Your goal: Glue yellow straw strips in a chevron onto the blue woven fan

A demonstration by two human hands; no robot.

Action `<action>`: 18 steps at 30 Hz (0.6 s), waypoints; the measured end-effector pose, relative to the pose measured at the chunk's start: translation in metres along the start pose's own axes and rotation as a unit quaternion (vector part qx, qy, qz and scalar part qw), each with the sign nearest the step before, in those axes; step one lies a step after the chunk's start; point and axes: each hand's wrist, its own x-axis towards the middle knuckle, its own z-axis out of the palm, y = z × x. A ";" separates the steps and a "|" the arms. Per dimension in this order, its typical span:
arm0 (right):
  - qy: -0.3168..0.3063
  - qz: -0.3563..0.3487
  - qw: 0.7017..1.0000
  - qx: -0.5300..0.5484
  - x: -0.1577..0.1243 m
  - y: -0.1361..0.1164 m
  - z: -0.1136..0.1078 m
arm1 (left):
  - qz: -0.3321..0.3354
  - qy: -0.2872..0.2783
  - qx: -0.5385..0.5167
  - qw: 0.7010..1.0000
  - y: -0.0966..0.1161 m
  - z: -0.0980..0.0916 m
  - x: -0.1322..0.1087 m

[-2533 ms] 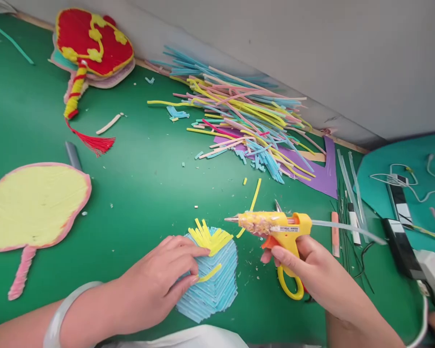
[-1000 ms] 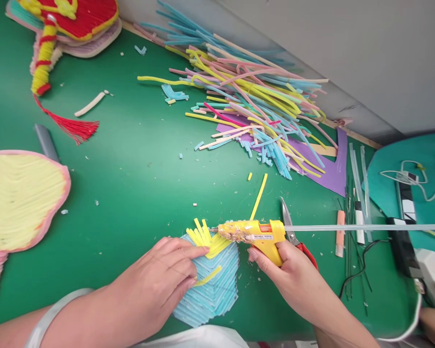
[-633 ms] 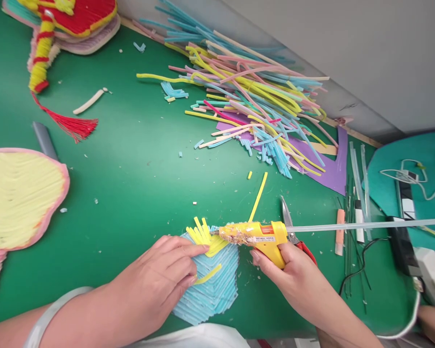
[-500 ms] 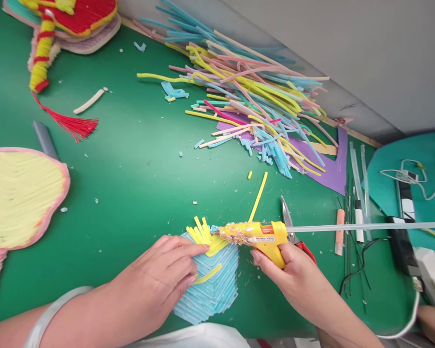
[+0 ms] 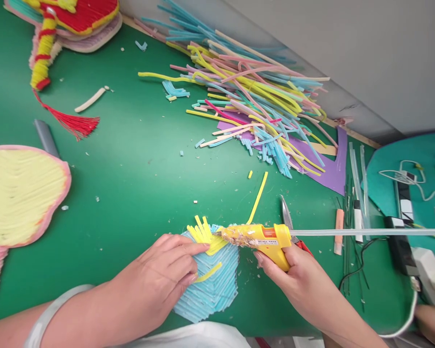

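My right hand (image 5: 293, 273) is wrapped round the grip of a yellow hot glue gun (image 5: 271, 241), a long clear glue stick (image 5: 362, 232) running out of its back. Its nozzle tip meets several short yellow pipe cleaner pieces (image 5: 202, 231) on a blue panel (image 5: 215, 295) made of pipe cleaner strips. My left hand (image 5: 163, 278) rests over the panel's left side, index fingertip on the yellow pieces. From between its curled lower fingers pokes one yellow pipe cleaner piece (image 5: 210, 272); the thumb is hidden. Scissors (image 5: 286, 212) lie behind the gun, partly covered.
A heap of coloured pipe cleaners (image 5: 246, 82) lies at the back, over a purple sheet (image 5: 333, 169). Finished fans (image 5: 18, 193) sit at the left, one with a red tassel (image 5: 79, 125). A power strip (image 5: 402, 246) and cables are on the right. Another person's arm (image 5: 433, 321) shows at lower right.
The glue gun has shifted slightly right and down, and its glue stick has dropped a little. My left hand stays in place on the panel.
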 end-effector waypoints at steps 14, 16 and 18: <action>-0.009 -0.061 0.995 -0.073 0.005 0.015 -0.006 | 0.005 0.005 0.017 1.000 0.000 0.002 -0.001; 0.001 -0.061 0.996 -0.072 0.005 0.015 -0.007 | 0.012 -0.002 0.026 1.000 0.000 0.001 -0.001; 0.008 -0.061 0.996 -0.069 0.006 0.014 -0.007 | 0.020 -0.010 0.035 0.999 0.000 0.000 0.000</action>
